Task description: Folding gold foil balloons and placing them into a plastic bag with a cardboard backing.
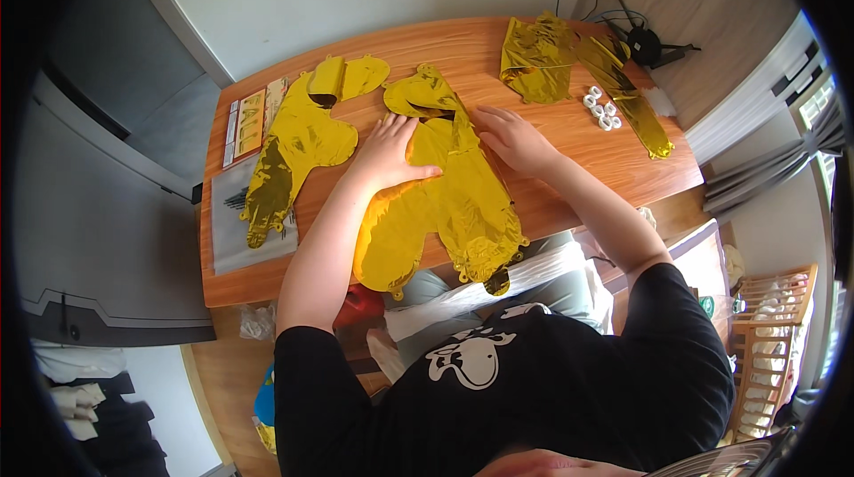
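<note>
Head view, read left to right with the central gold foil balloon [458, 201] as landmark. Far left of it, at the edge of the wooden tabletop [569, 135], lie a clear plastic sleeve [233, 237] and a printed card [249, 124]; between these and the landmark lies a second foil balloon [298, 144], flat and uninflated. The left hand [387, 154] rests palm-down, fingers spread wide, on the landmark's upper left part; the right hand [516, 141], likewise open and flat, presses its upper right edge. Neither hand grips anything. The landmark's lower end overhangs the near tabletop edge above the person's lap. Right of it lie crumpled foil pieces [538, 55], a narrow foil strip [633, 99] and small white rings [601, 109]. Risks, as judged: the overhanging foil may slide off if pressure eases; hard smoothing could crease or tear the thin film.
</note>
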### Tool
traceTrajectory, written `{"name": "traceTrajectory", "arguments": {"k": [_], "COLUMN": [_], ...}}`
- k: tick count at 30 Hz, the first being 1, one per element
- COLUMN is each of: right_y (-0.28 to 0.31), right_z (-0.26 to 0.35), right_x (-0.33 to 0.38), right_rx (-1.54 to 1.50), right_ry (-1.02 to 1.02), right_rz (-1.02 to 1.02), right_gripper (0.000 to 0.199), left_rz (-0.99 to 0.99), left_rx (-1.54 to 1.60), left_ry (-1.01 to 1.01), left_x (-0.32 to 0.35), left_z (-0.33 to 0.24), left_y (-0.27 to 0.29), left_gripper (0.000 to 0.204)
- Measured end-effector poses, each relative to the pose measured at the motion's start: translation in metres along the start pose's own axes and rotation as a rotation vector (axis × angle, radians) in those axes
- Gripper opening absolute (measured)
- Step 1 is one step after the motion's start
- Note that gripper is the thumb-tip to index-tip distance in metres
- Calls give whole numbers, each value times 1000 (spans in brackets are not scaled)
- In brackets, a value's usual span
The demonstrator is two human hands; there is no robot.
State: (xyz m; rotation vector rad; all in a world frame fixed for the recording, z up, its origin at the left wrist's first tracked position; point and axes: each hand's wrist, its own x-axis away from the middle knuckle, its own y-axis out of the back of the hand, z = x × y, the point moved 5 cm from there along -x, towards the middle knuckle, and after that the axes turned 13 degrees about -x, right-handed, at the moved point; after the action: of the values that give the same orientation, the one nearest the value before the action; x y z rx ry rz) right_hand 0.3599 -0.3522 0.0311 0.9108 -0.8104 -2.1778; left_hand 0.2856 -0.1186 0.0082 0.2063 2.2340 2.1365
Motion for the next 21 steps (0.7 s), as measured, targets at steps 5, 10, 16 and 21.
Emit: {"name": "traceTrajectory", "arguments": {"k": [5, 10, 16, 21], "right_y": [-12, -18, -25, -32], "right_z": [-7, -3, 0, 0], "right_x": [-6, -7, -9, -7], "right_rx": [72, 174, 230, 225], "right_ry": [-15, -21, -27, -44], "right_rz": [173, 242, 259, 193], "right_gripper": [48, 51, 57, 59], "left_rz": [-5, -74, -43, -57], "left_rx": [8, 36, -9, -6], "left_ry": [-14, -54, -4, -17], "left_x": [1, 1, -3, -4], "left_z": [-2, 2, 1, 0], "left_y": [0, -6, -6, -3], "left_gripper": [122, 126, 124, 120]}}
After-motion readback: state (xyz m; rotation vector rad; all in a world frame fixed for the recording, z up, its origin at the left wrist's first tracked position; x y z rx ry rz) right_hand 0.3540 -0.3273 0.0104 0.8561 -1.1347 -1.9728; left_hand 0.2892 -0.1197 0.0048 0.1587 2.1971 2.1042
